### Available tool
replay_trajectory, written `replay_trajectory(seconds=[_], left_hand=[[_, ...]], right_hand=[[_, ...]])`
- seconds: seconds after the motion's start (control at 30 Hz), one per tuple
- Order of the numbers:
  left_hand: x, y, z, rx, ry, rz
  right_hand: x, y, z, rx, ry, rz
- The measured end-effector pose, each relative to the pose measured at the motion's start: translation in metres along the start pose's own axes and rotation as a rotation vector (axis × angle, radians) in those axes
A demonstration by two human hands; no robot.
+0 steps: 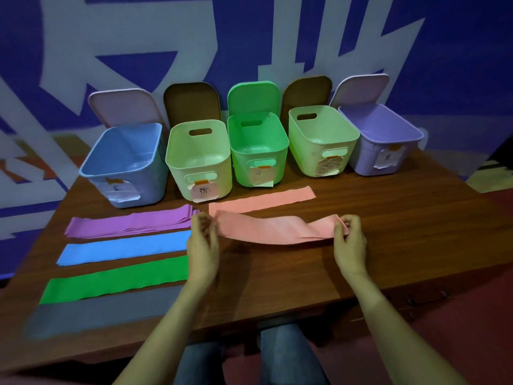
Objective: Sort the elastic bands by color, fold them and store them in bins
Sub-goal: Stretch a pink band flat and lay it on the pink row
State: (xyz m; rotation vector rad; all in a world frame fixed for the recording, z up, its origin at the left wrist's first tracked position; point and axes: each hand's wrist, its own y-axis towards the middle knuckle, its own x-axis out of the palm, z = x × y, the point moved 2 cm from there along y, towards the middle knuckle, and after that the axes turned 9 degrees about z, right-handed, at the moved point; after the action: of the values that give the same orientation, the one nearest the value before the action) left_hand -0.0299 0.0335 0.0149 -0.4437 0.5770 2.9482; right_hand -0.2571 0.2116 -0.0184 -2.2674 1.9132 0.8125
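Wooden table [402, 245] before blue-and-white patterned wall [458, 51].

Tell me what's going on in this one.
A person pinches one pink band by its ends, left hand and right hand, holding it spread over the table. A second pink band lies flat behind it. A purple stack, blue band, green band and grey band lie sorted at left. Five open bins wait behind.

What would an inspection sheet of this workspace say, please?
Surface: wooden table, brown.
Job's things: held pink band; second pink band, purple bands, blue band, green band, grey band lying flat; blue bin, left pale green bin, green bin, right pale green bin, purple bin open behind.
Clutter: nothing seen.
Hands: left hand and right hand each pinch one end of the held pink band.
Cables: nothing seen.
Surroundings: blue-and-white wall; red floor.
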Motion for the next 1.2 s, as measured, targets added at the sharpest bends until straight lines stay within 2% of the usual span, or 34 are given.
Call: replay_trajectory(seconds=[0.13, 0.4, 0.67, 1.2], left_hand=[[-0.002, 0.035, -0.003, 0.111, 0.050, 0.024], [0.027, 0.094, -0.028, -0.171, 0.310, -0.048], [0.061, 0.113, -0.051, -0.115, 0.721, -0.149], [0.076, 0.107, -0.064, -0.048, 0.812, -0.174]], right_hand=[[0.010, 0.026, -0.030, -0.018, 0.061, 0.038], [0.070, 0.085, -0.043, -0.051, 0.000, -0.113], [0.112, 0.126, -0.019, -0.015, -0.198, -0.153], [0.128, 0.123, 0.005, -0.024, -0.252, -0.117]])
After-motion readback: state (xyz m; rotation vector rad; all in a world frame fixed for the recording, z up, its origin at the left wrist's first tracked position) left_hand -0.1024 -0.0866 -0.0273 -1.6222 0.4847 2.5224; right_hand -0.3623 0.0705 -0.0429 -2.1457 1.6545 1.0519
